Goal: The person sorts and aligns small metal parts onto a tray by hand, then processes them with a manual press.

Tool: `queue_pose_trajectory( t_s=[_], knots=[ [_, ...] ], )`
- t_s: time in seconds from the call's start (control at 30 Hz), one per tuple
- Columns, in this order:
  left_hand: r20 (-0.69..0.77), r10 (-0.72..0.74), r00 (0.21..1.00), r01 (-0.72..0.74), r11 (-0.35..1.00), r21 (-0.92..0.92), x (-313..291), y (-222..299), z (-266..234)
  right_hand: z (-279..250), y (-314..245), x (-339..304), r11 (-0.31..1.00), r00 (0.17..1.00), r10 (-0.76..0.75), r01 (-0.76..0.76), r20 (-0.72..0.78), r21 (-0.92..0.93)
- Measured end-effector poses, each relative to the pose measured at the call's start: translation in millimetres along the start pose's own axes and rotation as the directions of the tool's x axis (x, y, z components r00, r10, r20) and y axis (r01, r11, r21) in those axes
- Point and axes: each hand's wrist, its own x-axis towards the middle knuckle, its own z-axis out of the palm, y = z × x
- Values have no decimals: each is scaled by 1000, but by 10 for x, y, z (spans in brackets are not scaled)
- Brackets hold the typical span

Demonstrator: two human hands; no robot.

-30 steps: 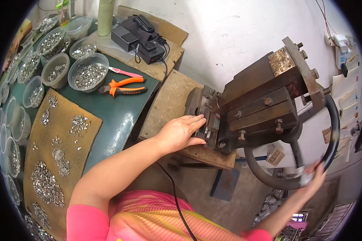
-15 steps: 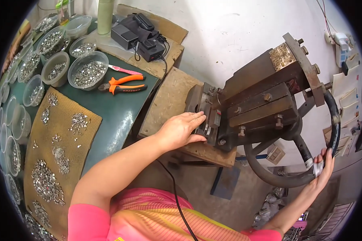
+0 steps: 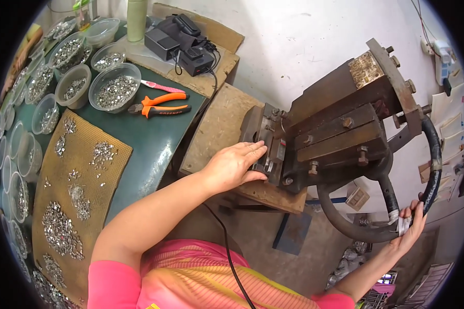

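Observation:
A dark metal hand press [image 3: 340, 118] stands tilted in the view, with bolts along its body. My left hand [image 3: 233, 164] lies at the press's die block [image 3: 270, 147], its fingers stretched out along the near edge and its thumb apart. Whether a small piece lies under the fingertips is hidden. At the lower right, my right hand [image 3: 410, 224] is wrapped round the rim of the press's big black handwheel [image 3: 363, 233], beside a band of silvery tape.
The press sits on a wooden stand [image 3: 216, 121]. On the green table [image 3: 157, 136] are plastic tubs [image 3: 113, 90] of small metal pieces, orange-handled cutters [image 3: 162, 104] and a tan mat [image 3: 105, 193] bearing piles of pieces. A black cable [image 3: 227, 242] hangs before me.
The handwheel has turned slightly, its rim and my right hand shifting a little left and down. My left hand stays at the die block. The whole view has shifted slightly.

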Motion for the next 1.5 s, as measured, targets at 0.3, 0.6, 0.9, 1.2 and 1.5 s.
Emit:
queue_pose_trajectory(
  t_s=[0.3,0.6,0.9,1.2,1.5],
  knots=[
    [31,-29,999,31,999,-35,-21,67,-29,56,739,-745,970,979,-180,193,-95,149],
    [-97,-101,990,122,960,251,131,334,40,-139,436,-446,998,997,-59,60,-39,2],
    [-33,-250,968,252,965,74,-699,514,-1065,653,492,-1242,399,458,-816,888,353,-229],
    [-236,-888,394,910,414,-39,-2401,2013,-2421,2806,497,-2709,828,5,-560,35,828,560],
    [-595,-788,-159,982,-187,-14,-2804,3081,-2500,3436,338,-3546,786,-535,-599,-251,595,565]
  ],
)
